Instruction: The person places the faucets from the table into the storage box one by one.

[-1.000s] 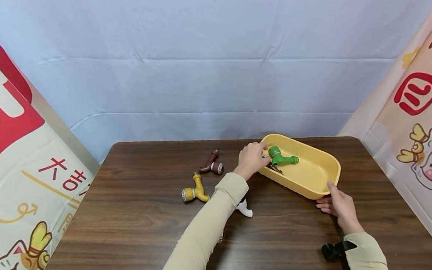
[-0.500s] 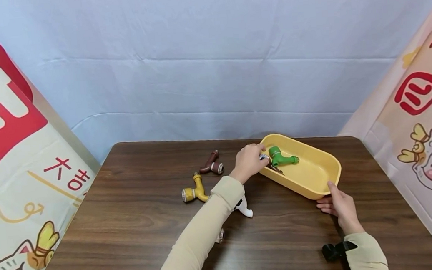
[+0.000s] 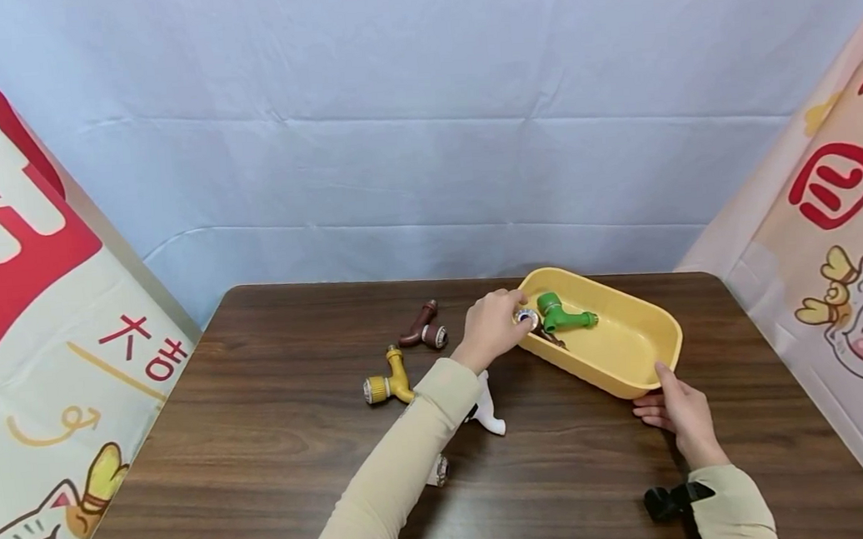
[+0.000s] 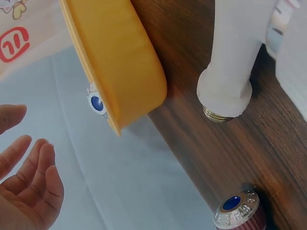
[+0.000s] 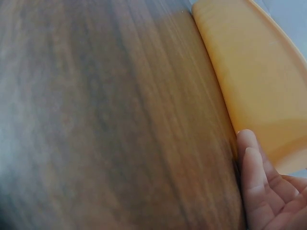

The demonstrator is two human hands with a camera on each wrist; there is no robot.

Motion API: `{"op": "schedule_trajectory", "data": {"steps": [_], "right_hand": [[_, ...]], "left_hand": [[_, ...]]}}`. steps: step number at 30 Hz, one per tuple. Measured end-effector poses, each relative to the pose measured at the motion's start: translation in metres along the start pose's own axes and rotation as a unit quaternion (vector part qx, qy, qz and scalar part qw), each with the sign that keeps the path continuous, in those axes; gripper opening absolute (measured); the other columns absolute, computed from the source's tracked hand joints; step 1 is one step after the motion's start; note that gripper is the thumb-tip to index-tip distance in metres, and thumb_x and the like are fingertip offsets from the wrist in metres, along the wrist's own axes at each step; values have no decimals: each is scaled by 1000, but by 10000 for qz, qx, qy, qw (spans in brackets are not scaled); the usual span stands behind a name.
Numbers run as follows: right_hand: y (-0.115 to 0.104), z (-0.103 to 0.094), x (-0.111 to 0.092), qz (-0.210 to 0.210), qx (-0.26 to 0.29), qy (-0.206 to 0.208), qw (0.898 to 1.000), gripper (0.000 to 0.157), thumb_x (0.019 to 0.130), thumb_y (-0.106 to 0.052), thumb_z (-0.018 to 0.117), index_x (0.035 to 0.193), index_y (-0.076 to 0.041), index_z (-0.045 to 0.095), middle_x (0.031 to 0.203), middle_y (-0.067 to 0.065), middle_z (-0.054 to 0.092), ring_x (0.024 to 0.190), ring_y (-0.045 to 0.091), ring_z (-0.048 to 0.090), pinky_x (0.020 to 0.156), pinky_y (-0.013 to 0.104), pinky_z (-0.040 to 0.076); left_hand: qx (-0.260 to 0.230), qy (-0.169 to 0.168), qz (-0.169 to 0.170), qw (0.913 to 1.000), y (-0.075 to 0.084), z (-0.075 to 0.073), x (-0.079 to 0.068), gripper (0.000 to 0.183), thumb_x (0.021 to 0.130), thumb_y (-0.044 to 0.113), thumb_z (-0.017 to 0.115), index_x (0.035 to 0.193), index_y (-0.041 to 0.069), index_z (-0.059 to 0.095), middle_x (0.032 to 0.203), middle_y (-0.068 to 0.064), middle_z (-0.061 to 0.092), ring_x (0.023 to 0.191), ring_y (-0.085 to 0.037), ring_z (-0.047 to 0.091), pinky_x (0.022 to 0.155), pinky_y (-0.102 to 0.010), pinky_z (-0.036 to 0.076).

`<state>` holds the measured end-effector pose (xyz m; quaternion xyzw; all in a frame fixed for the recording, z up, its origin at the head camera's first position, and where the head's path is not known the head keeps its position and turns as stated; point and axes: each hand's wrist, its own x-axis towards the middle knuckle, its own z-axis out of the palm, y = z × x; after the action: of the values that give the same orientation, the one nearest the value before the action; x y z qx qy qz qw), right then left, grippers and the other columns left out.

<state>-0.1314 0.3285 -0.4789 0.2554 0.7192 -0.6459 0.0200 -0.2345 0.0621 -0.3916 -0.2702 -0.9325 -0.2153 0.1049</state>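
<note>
My left hand (image 3: 491, 325) is at the left end of the yellow plastic tub (image 3: 632, 347), fingers parted from the thumb. Beside its fingertips is the silver-ringed knob (image 3: 527, 319) of a brown tap leaning inside that end. In the left wrist view, a gap separates the hand (image 4: 31, 184) from the blue-centred knob (image 4: 97, 103) at the rim. A green tap (image 3: 566, 317) lies in the tub too. My right hand (image 3: 682, 415) grips the tub's near right corner, thumb over the rim and fingers below; the right wrist view shows those fingers (image 5: 254, 177) against its outer wall.
Left of the tub on the wooden table (image 3: 264, 448) lie a dark red tap (image 3: 422, 327), a yellow tap (image 3: 392, 378) and a white tap (image 3: 488, 407). Another silver-ended tap (image 3: 438, 471) is partly hidden under my left forearm. A pale cloth (image 3: 422, 136) hangs behind.
My left hand has let go of the brown tap and drawn back slightly leftward, baring its knob. The left forearm shifted left, uncovering more of the white tap. The right hand stayed put.
</note>
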Motion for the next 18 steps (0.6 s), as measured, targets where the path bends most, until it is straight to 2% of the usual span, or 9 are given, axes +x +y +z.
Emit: {"op": "schedule_trajectory", "data": {"steps": [8, 18], "right_hand": [[0, 0, -1, -10, 22, -15, 10000, 72, 90, -55, 39, 123, 9, 38, 61, 0, 64, 56, 11, 64, 55, 27, 52], [0, -1, -1, 35, -7, -26, 10000, 75, 89, -57, 39, 125, 9, 37, 62, 0, 64, 57, 11, 64, 56, 27, 52]], "left_hand": [[70, 39, -35, 10000, -2, -3, -6, 28, 84, 26, 64, 110, 13, 65, 93, -2, 63, 70, -12, 58, 51, -22, 42], [199, 201, 48, 9996, -4, -6, -14, 26, 83, 27, 66, 106, 16, 65, 87, -1, 62, 54, -8, 47, 45, -20, 35]]}}
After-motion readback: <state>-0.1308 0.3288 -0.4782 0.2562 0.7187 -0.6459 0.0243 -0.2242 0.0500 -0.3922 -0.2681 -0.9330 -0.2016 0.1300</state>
